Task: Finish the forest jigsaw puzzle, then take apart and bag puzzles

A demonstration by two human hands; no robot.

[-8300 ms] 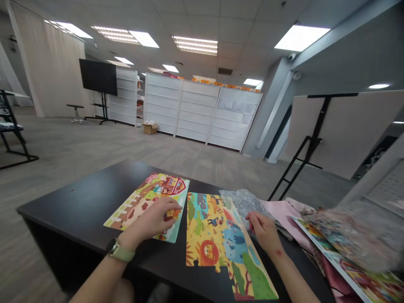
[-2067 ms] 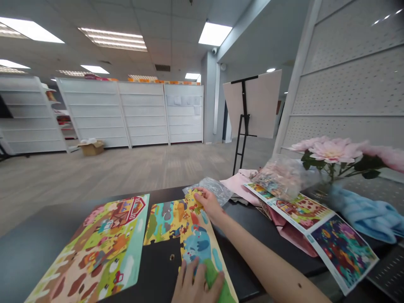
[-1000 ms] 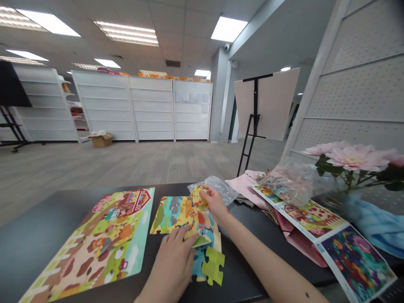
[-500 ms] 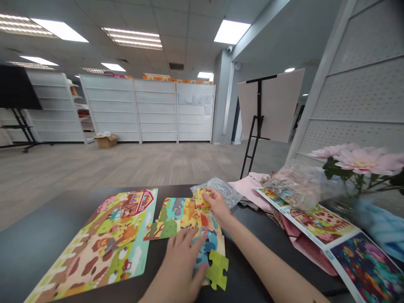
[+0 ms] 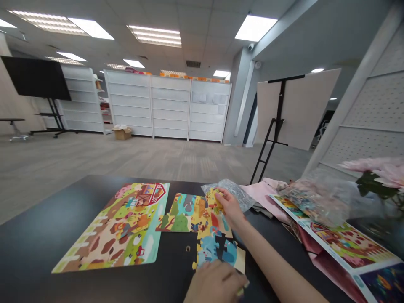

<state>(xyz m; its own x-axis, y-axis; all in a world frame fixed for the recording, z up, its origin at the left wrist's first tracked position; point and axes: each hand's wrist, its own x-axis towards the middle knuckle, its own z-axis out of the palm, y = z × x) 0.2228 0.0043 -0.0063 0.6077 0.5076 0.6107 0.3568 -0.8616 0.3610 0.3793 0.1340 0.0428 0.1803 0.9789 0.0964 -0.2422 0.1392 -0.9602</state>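
A partly joined animal jigsaw puzzle [image 5: 206, 219] lies on the black table, with a dark gap among its blue pieces. At its upper right corner my right hand [image 5: 232, 208] pinches a yellow puzzle piece [image 5: 213, 198], which touches or overlaps the joined part. My left hand [image 5: 216, 282] is at the puzzle's near edge, fingers curled down. A bit of a green puzzle piece [image 5: 241, 291] shows under those fingertips; the rest of it is hidden. Left of the puzzle lies a finished-looking farm picture board [image 5: 123, 231].
Crumpled clear plastic [image 5: 232, 189] lies behind the puzzle. On the right are a pink cloth [image 5: 260, 191], printed picture sheets [image 5: 344, 240], a bag of pieces [image 5: 315, 202] and pink flowers [image 5: 388, 174]. An easel [image 5: 274, 126] stands beyond the table.
My left hand has moved right and nearer, off the joined pieces and over the loose green piece. My right hand stays at the yellow piece. The view has turned left.
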